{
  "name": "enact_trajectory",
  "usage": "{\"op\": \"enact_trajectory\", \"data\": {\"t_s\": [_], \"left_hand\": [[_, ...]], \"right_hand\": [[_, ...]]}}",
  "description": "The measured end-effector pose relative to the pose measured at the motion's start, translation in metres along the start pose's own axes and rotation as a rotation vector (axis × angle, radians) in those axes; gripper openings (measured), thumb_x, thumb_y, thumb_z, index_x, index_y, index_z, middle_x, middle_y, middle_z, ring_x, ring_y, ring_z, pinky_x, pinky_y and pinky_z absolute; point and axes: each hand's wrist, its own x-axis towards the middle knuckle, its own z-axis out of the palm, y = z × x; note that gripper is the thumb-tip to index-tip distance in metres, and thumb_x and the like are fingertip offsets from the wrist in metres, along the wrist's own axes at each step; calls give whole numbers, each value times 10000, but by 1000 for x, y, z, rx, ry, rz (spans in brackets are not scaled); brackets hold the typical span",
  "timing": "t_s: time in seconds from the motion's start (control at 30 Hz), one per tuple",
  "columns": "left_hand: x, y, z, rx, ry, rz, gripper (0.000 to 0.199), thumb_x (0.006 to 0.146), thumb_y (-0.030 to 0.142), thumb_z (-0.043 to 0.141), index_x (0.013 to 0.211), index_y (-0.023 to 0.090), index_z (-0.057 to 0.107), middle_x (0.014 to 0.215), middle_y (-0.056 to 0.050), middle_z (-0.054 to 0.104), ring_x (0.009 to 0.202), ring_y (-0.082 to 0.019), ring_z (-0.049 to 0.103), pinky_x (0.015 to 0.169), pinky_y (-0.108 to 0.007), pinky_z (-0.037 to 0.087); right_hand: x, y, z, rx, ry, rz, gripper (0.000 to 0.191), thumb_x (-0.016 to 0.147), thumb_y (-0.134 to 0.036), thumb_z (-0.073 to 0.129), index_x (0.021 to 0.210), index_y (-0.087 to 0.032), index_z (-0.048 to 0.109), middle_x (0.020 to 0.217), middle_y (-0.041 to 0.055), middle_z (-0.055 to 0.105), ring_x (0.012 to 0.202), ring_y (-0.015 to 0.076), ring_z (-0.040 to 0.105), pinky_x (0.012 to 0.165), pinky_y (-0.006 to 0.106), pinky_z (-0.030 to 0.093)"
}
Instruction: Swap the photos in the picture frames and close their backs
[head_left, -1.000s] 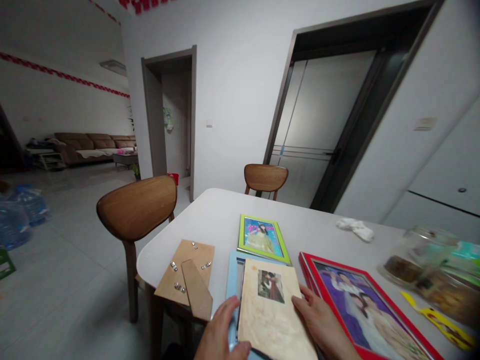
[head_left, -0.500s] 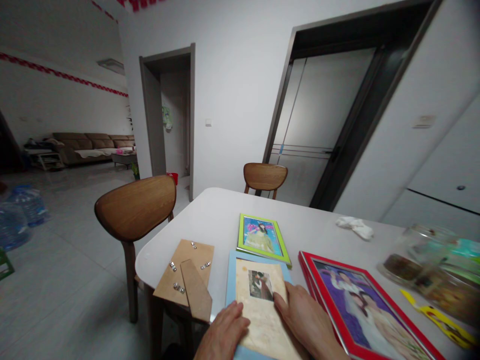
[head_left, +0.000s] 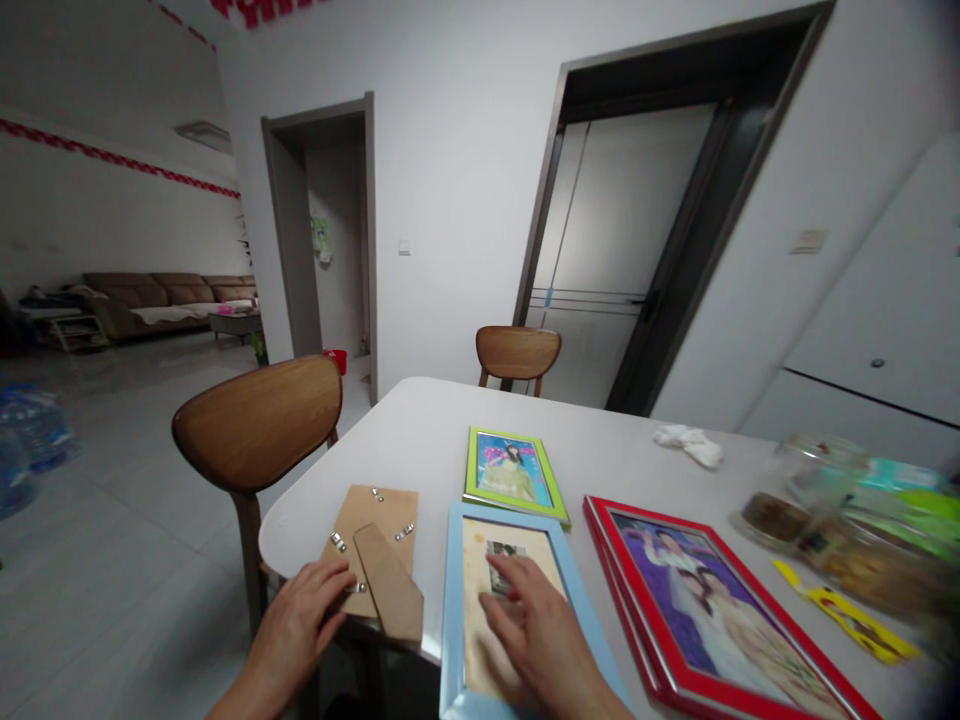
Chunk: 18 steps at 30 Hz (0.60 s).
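A light-blue picture frame (head_left: pixel 451 610) lies at the table's near edge. Inside its border is a stained cream sheet (head_left: pixel 474 640) with a small printed picture (head_left: pixel 495 580). My right hand (head_left: pixel 540 630) is over this sheet, fingers apart, partly covering the picture; whether the fingertips press on it I cannot tell. To the left, my left hand (head_left: pixel 304 605) reaches the lower left edge of a brown backing board (head_left: pixel 382 510), fingers stretched across its corner by a metal clip. On that board are several metal clips and a brown stand flap (head_left: pixel 390 585).
A green picture frame (head_left: pixel 471 465) lies just behind the blue one. Stacked red frames (head_left: pixel 660 600) lie to the right, beside a yellow packet (head_left: pixel 855 620) and glass jars (head_left: pixel 847 550). Crumpled white tissue (head_left: pixel 690 443) lies farther back. Wooden chairs (head_left: pixel 262 420) stand around the white table (head_left: pixel 585 430).
My left hand has left the cream sheet and moved left to the backing board. The sheet, earlier overlapping the blue border, now sits within it. My right hand has shifted onto the picture.
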Motion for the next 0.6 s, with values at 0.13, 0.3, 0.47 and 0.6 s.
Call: {"op": "enact_trajectory", "data": {"t_s": [0.13,0.3,0.47,0.6], "left_hand": [[1,10,-9,-30,73,83,146,788,216,451,848,230,584,881,-31,648,821,-187,597,708,-324,509],[-1,-1,-2,14,135,1,463,684,317,587,1111,190,458,1136,-101,540,1029,-239,508,846,-366,449],[-6,-28,7,98,36,3,398,682,328,571,1063,220,522,1158,-76,532,1051,-238,493,858,-352,434],[-2,-32,4,26,65,60,356,734,452,475,998,228,562,1055,-46,606,924,-213,584,789,-300,480]], "right_hand": [[3,-39,11,102,17,-93,368,751,-329,434,1069,-163,519,1064,99,536,1017,201,463,885,319,341],[19,-61,34,2,0,-109,382,698,-381,498,1018,-176,533,958,108,561,908,243,486,782,387,373],[25,-64,63,-157,-22,-148,308,604,-357,579,842,-161,569,830,107,557,828,272,472,742,447,349],[18,-69,53,-67,0,-128,239,649,-282,526,853,-161,551,858,97,516,822,233,455,703,376,375]]}}
